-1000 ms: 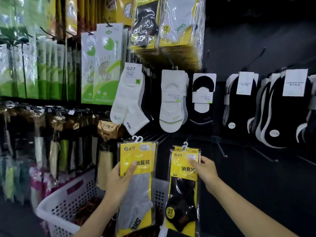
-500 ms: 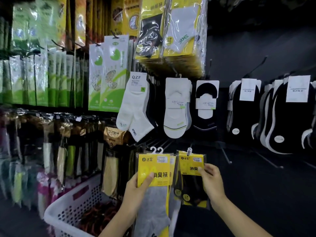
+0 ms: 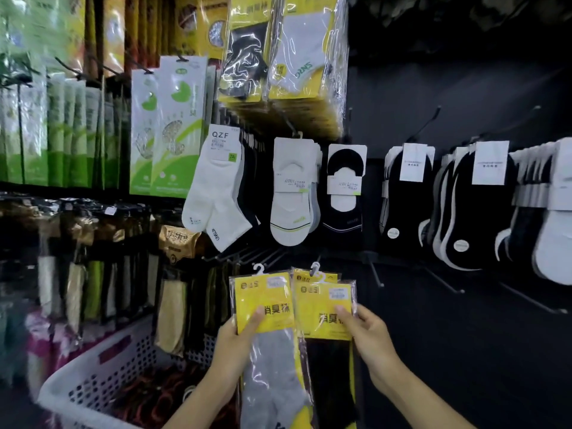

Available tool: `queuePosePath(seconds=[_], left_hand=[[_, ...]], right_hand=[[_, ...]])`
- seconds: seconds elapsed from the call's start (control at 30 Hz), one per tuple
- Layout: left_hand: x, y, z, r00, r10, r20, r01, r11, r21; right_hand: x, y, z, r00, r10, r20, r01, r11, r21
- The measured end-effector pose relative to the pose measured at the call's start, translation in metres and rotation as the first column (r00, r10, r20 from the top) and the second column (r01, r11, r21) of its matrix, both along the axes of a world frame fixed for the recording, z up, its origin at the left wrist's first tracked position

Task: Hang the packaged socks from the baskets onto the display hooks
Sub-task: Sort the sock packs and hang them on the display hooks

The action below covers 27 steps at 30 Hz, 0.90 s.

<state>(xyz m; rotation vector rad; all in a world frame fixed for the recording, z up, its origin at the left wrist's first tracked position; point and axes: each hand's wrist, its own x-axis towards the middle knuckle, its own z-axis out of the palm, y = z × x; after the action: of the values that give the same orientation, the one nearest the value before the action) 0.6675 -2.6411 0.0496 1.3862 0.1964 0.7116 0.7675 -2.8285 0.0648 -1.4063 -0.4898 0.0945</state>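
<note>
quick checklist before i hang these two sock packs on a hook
1. Left hand grips grey pack: ok.
2. Right hand grips black pack: ok.
3. Grey pack's hanger free and upright: ok.
4. One pack per hand: cannot tell; a second yellow card shows behind the black pack.
5. Bare hook nearby: ok, right of the packs.
6. Packs at that hook: not ok; both are left of it.
</note>
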Motion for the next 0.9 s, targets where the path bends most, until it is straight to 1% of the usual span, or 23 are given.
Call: queuePosePath(seconds=[0.07,0.17,0.3,0.37,0.5,0.57,0.63,0.77,0.8,0.87,0.9], left_hand=[[-0.002,0.01,0.003,0.999,0.04,0.009,-0.04,0.999,0.011],[-0.002,0.021,0.006,0.998,0.058,0.036,-0.058,0.998,-0.001],[-0.001,0.03,0.007,0.995,0.081,0.054,-0.081,0.997,0.012],[0.0,0.032,0.006,0.996,0.077,0.053,-0.078,0.997,0.017],[0.005,0.035,0.003,0.997,0.065,0.039,-0.066,0.998,0.017],[0.008,0.035,0.001,0.998,0.049,0.029,-0.05,0.999,0.018],[0.01,0.034,-0.001,0.999,0.033,0.02,-0.033,0.999,0.03],[0.013,0.03,-0.003,1.0,0.002,0.014,-0.002,0.999,0.045],[0.014,0.028,-0.004,1.0,0.0,0.012,-0.001,0.999,0.047],[0.015,0.025,-0.005,1.0,0.0,0.005,0.0,0.999,0.052],[0.017,0.022,-0.006,1.0,-0.006,-0.002,0.006,0.998,0.055]], right_hand=[[0.007,-0.002,0.002,0.998,-0.067,0.016,0.067,0.998,-0.002],[0.016,0.004,0.004,0.997,-0.072,0.036,0.073,0.997,-0.008],[0.028,0.023,0.001,0.992,-0.109,0.066,0.114,0.991,-0.072],[0.034,0.034,-0.002,0.987,-0.152,0.052,0.157,0.983,-0.099],[0.055,0.048,-0.009,0.966,-0.238,-0.098,0.227,0.967,-0.117],[0.063,0.05,-0.011,0.944,-0.264,-0.197,0.244,0.962,-0.119],[0.067,0.051,-0.014,0.919,-0.302,-0.255,0.283,0.953,-0.108],[0.061,0.045,-0.021,0.879,-0.43,-0.205,0.4,0.9,-0.175],[0.058,0.043,-0.021,0.88,-0.439,-0.182,0.414,0.896,-0.16],[0.047,0.039,-0.016,0.91,-0.393,-0.129,0.387,0.919,-0.071],[0.039,0.038,-0.012,0.937,-0.33,-0.117,0.328,0.944,-0.032]])
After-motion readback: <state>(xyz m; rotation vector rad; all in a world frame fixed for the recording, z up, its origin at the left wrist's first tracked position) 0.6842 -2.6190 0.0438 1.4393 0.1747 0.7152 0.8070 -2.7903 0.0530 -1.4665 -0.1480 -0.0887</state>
